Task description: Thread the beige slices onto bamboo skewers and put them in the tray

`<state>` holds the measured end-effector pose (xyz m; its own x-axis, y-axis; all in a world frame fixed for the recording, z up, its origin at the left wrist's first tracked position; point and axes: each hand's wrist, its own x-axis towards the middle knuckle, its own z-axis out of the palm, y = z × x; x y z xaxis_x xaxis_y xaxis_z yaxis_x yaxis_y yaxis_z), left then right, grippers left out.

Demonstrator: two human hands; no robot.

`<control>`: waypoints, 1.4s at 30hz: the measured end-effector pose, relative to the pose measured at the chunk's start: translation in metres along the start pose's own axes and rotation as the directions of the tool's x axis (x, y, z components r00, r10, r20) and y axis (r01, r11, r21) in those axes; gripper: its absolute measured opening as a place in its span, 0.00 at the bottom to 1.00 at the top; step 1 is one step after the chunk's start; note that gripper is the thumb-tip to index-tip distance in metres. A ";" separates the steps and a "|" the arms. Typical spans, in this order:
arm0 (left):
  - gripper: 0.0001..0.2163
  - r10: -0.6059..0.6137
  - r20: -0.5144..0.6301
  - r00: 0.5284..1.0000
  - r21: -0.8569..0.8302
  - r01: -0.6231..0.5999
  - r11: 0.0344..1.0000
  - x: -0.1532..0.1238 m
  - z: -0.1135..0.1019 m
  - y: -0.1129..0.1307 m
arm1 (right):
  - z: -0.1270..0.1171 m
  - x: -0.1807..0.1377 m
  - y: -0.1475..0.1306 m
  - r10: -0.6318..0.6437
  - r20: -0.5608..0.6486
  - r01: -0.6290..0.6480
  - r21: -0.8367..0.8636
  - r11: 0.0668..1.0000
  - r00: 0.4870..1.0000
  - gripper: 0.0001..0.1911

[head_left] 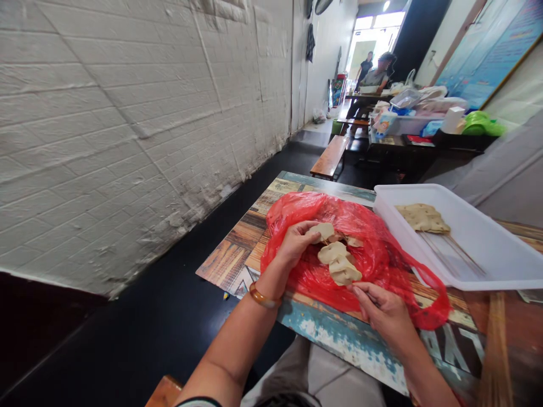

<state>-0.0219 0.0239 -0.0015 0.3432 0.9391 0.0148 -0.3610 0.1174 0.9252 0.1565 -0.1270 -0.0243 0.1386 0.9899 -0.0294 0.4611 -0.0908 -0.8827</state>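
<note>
White bricks cover the wall (pixel 148 113) on the left of the frame, and a bench (pixel 237 249) with a wood pattern sits below the middle. Through my far-off camera, I see a crinkly red bag (pixel 382 243) on it.

My left hand (pixel 297 243), at the middle of the frame, has a flat pale piece (pixel 321 232) pinched between thumb and fingers. Just below that is a wavy pale strip (pixel 339 263), over the red bag. My right hand (pixel 382 305) has its fingers closed on the strip's lower right end; the spot is too small for me to tell if they squeeze a stick there.

Over at the right, a white tray (pixel 492 237) holds a pale stack (pixel 423 217) with thin sticks (pixel 465 254) poking out toward the lower right.
</note>
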 end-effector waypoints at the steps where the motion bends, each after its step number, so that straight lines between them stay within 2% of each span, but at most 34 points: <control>1: 0.16 0.006 0.003 1.000 0.007 -0.006 1.000 0.000 0.000 0.000 | 0.000 0.000 0.000 -0.006 -0.002 0.006 -0.005 1.000 1.000 0.21; 5: 0.14 0.025 0.014 1.000 0.064 -0.026 0.998 -0.001 0.001 0.000 | 0.000 0.001 0.001 -0.040 -0.003 0.040 -0.062 0.997 0.999 0.19; 11: 0.13 0.075 0.015 0.997 0.240 -0.077 0.968 -0.002 0.005 0.003 | 0.001 0.001 0.000 -0.067 -0.011 0.066 -0.108 0.992 0.998 0.18; 15: 0.13 0.094 0.016 0.995 0.278 -0.095 0.956 -0.001 0.004 0.001 | 0.000 -0.001 -0.002 -0.077 -0.013 0.075 -0.115 0.990 0.997 0.18; 32: 0.14 0.010 0.058 0.998 0.267 -0.025 0.963 0.000 0.001 -0.003 | 0.001 0.003 -0.002 -0.162 -0.051 0.149 -0.199 0.969 0.985 0.19; 38: 0.13 0.004 -0.010 1.000 0.142 -0.003 0.990 -0.001 0.002 0.000 | 0.001 0.001 0.000 -0.150 -0.047 0.140 -0.178 0.974 0.988 0.19; 42: 0.14 -0.050 0.015 0.999 0.023 0.049 0.999 -0.002 0.002 0.001 | 0.001 0.001 0.002 -0.155 -0.051 0.144 -0.176 0.974 0.987 0.19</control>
<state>-0.0213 0.0213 0.0000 0.3734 0.9273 -0.0258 -0.3234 0.1562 0.9333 0.1568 -0.1261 -0.0266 0.1102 0.9851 0.1320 0.6230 0.0350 -0.7814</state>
